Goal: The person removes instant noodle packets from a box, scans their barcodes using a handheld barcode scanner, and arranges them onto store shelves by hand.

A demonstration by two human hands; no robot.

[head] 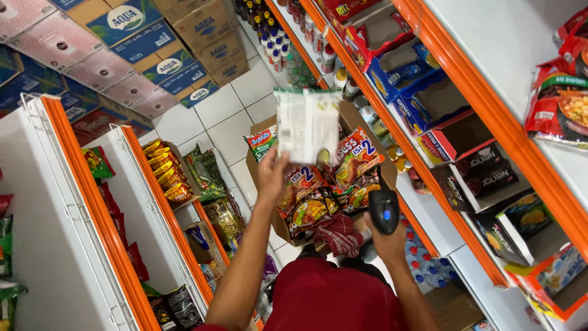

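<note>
The aisle is narrow: white shelving with orange edges [92, 202] runs along one side and a second run of orange-edged shelves [441, 122] along the other, leaving only a strip of white tiled floor [226, 104] between them. Most of that strip is taken by an open cardboard box [358, 119] packed with noodle packets [324, 190], which sits directly ahead of the person, so the free room lies mainly above the box and beyond it, where the tiles show bare up to the stacked cartons [153, 55] at the far end. The left hand [272, 175] is raised at the end of a nearly straight, outstretched arm, well above the box, its fingers closed in a pinch on the lower edge of a pale, see-through wrapped packet [307, 125]; the packet hangs in the air in mid-aisle, clear of both shelf edges and touching nothing but the hand. The right hand [386, 236] is drawn in close to the body, arm bent, just beside the orange shelf lip, and is wrapped around the grip of a black handheld scanner [384, 208] whose head points up towards the packet. A red patterned cloth [340, 236] lies between the two arms, above the person's red shirt [331, 297].
</note>
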